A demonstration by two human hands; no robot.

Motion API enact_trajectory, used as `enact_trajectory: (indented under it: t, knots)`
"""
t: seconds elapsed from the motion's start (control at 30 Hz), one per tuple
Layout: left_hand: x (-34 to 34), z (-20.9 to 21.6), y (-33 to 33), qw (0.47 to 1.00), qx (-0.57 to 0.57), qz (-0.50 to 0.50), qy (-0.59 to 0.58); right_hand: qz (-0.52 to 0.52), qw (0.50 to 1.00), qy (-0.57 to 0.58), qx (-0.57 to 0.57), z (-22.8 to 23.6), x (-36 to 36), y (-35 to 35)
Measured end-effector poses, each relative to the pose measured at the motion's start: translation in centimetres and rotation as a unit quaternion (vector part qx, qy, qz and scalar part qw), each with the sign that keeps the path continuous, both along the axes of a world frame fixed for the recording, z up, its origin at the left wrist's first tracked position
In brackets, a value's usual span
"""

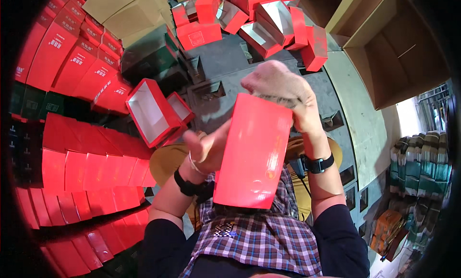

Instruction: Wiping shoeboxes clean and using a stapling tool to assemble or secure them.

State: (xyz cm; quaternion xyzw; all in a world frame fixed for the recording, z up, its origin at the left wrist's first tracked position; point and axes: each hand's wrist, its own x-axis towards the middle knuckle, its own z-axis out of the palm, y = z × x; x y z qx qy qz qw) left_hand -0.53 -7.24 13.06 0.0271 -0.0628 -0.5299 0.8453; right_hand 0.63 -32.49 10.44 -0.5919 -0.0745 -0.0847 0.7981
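Observation:
A glossy red shoebox-shaped carton [254, 153] is held up in front of my body, its long side tilted slightly. My left hand [209, 146] is at the box's left side, thumb standing out; its other fingers go partly behind the box and grip it. My right hand [302, 110] is at the top right edge of the box. A pale pinkish cloth [276, 81] with dark smudges covers its fingers and touches the box's upper edge. Dark bands circle both wrists.
Red boxes [96, 167] are stacked in rows on the left. A dark green box [149, 55] and an open red box [151, 112] stand nearby. Several open red boxes [273, 26] lie ahead on the grey slatted floor [225, 62]. A large cardboard carton [398, 52] stands at right, near bundled stacks [422, 163].

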Motion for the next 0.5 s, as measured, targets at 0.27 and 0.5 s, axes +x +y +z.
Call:
enact_trajectory:
  t: [0.27,0.5]
  knots:
    - [3.1,-0.4,1.7,0.793,0.341,0.016,-0.504,0.055,0.872,-0.333,-0.354,3.5,-3.2,2.9]
    - [-0.9,-6.3,0.3,0.641,0.385,0.159,-0.645,0.020,0.846,-0.340,-0.411,1.0,-3.2,4.2]
